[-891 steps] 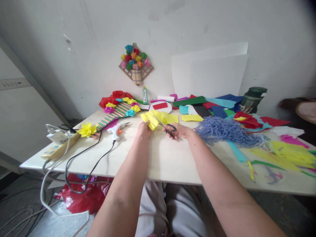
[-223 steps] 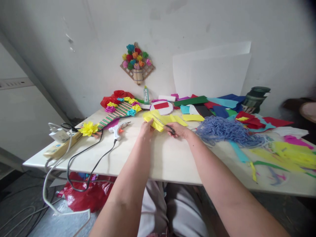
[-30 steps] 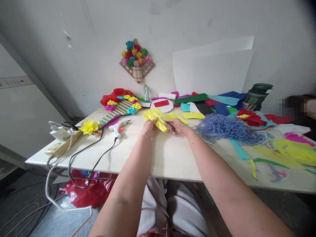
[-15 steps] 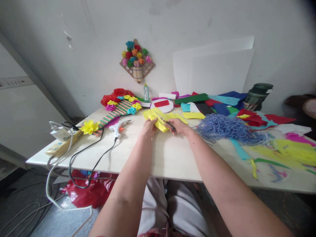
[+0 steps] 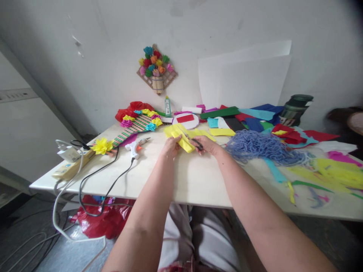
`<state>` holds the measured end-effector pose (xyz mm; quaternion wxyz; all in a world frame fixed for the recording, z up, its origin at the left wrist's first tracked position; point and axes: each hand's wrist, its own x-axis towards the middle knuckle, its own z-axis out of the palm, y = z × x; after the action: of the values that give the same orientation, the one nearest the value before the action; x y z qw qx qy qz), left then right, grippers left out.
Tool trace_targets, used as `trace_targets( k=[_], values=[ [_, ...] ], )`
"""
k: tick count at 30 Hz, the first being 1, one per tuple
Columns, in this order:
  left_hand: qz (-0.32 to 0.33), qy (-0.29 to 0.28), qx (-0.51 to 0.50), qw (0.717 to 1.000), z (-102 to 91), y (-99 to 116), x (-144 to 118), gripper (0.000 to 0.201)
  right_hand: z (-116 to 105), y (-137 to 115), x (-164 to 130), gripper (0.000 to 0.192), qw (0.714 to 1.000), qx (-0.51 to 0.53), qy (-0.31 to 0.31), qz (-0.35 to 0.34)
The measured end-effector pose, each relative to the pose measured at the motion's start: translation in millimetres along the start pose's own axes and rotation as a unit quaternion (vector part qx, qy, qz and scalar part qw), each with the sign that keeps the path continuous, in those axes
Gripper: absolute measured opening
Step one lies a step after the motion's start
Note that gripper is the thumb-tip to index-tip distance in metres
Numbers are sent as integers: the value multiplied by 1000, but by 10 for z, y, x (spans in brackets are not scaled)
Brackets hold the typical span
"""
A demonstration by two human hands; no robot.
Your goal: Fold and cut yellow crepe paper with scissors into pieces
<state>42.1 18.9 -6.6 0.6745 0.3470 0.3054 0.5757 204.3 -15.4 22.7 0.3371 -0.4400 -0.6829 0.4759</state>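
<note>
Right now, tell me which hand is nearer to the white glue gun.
Left. The left hand, holding the yellow paper, is to the right of the white glue gun, apart from it; the right hand, holding the scissors, is farther right.

Near side of the yellow paper (image 5: 185,145): bare tabletop (image 5: 198,181) permits passage. To its left, the glue gun (image 5: 133,149) obstructs; to its right, yarn (image 5: 259,147).

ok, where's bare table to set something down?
Pale tabletop shows bare between the white plastic glue gun and left forearm, and between that and the right forearm, below the folded yellow paper. Crowded: back, with coloured paper sheets; right, with tangled blue yarn.
</note>
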Motion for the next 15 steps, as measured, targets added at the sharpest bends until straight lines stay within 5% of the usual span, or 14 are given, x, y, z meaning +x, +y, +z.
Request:
trace_targets(
  k=[15],
  values=[
    [-11,-23,-13,1000,46,11,-46,25,-28,53,11,29,999,26,-18,-30]
  ],
)
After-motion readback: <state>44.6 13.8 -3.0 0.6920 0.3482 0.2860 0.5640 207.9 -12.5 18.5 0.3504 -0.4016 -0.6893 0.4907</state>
